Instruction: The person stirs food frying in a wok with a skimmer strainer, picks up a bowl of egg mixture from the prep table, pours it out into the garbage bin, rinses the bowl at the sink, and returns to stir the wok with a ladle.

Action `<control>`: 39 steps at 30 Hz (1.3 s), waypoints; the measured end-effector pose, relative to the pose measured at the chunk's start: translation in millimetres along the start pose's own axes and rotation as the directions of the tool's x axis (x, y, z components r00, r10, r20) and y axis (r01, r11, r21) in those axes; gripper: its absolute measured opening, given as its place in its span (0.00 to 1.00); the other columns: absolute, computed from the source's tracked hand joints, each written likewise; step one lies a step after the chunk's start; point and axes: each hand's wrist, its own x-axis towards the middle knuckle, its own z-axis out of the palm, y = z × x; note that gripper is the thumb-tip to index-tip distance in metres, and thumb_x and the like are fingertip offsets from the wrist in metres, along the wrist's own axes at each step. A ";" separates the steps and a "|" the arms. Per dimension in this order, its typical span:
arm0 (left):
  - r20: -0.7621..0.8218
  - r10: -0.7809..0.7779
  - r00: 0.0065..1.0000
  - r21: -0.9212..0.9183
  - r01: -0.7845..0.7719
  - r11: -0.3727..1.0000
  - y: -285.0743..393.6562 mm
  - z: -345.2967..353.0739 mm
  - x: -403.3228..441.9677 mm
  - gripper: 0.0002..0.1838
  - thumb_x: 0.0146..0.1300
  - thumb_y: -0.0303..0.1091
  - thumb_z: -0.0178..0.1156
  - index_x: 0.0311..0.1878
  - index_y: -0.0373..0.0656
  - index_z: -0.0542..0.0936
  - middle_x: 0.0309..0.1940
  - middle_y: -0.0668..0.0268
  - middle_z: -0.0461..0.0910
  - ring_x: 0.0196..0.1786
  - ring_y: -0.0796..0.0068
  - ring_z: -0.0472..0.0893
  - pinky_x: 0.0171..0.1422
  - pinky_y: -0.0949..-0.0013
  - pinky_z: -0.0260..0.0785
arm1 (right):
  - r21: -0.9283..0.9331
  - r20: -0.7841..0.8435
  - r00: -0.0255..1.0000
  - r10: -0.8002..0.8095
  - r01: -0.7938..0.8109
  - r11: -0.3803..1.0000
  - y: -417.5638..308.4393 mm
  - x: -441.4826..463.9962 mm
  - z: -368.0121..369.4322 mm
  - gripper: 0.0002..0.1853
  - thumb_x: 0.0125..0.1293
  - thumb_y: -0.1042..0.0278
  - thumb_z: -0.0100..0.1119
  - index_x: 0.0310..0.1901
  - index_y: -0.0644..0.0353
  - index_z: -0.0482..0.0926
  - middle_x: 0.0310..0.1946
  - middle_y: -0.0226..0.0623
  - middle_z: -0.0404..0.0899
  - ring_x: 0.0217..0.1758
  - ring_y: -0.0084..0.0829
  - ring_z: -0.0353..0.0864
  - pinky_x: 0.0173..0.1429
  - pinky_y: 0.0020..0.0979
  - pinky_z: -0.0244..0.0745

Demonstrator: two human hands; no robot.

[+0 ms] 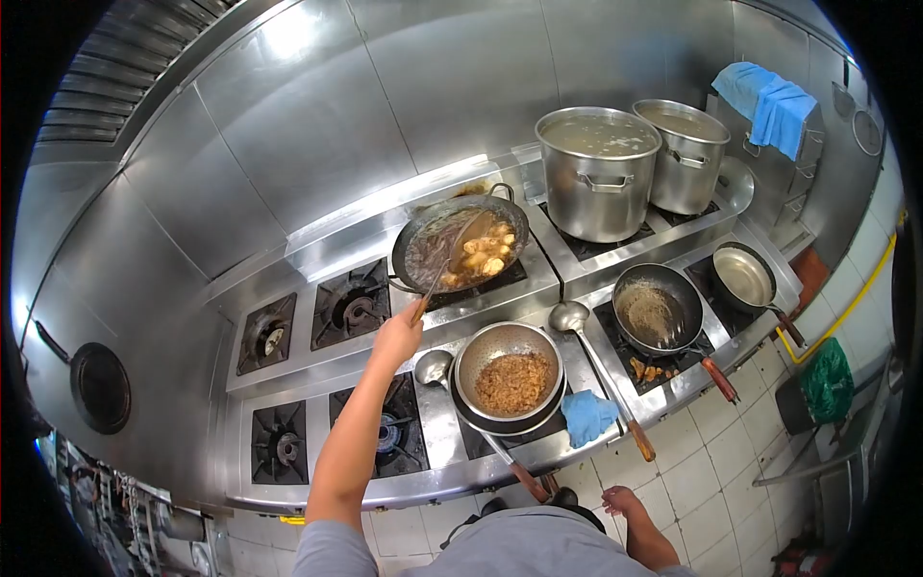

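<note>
My left hand [398, 338] is closed around the wooden grip of a long-handled cooking utensil [444, 273]. The utensil's head reaches into a large black wok [400, 238] on the back row of burners, but its exact shape is hard to make out. Dark bubbling liquid and pale yellowish chunks [486, 256] fill the wok. Low beside my body, past the stove's front edge, hangs my right hand [623, 501]. Its fingers are loosely bent and nothing shows in them. Closer to me, a perforated metal bowl [464, 377] of brown crumbly food [514, 385] sits in a black pan.
Two big stockpots [598, 197] of liquid stand at the back right. A frying pan [663, 279] and a smaller pan [744, 276] occupy the right burners. Ladles [570, 315] and a blue cloth [588, 417] lie around the bowl. A burner flame [387, 433] shows blue at front.
</note>
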 end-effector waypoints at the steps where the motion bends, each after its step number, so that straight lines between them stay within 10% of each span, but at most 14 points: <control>1: -0.006 0.001 1.000 0.006 -0.001 1.000 -2.0 -3.8 -4.0 0.23 0.54 0.37 0.52 0.56 0.51 0.68 0.40 0.49 0.75 0.45 0.49 0.74 0.49 0.57 0.66 | -0.008 0.004 1.000 0.007 -0.007 1.000 2.9 0.2 -0.2 0.14 0.58 0.65 0.53 0.45 0.58 0.72 0.27 0.35 0.77 0.22 0.26 0.77 0.22 0.27 0.71; 18: 0.009 0.004 1.000 -0.146 -0.002 0.989 14.5 -38.0 -50.1 0.22 0.56 0.37 0.52 0.56 0.52 0.68 0.40 0.47 0.75 0.47 0.49 0.73 0.50 0.61 0.65 | -0.045 0.029 0.999 -0.023 0.025 0.999 -22.4 4.6 2.9 0.13 0.56 0.65 0.55 0.43 0.58 0.73 0.27 0.36 0.78 0.22 0.25 0.77 0.23 0.26 0.73; 39: -0.018 -0.022 1.000 0.081 0.023 0.996 -18.5 25.6 31.0 0.20 0.57 0.39 0.48 0.55 0.52 0.70 0.35 0.46 0.76 0.41 0.49 0.75 0.46 0.53 0.66 | -0.009 -0.008 1.000 0.002 -0.002 1.000 -6.3 -2.2 -3.7 0.12 0.58 0.64 0.52 0.42 0.58 0.73 0.28 0.34 0.78 0.23 0.25 0.77 0.23 0.25 0.69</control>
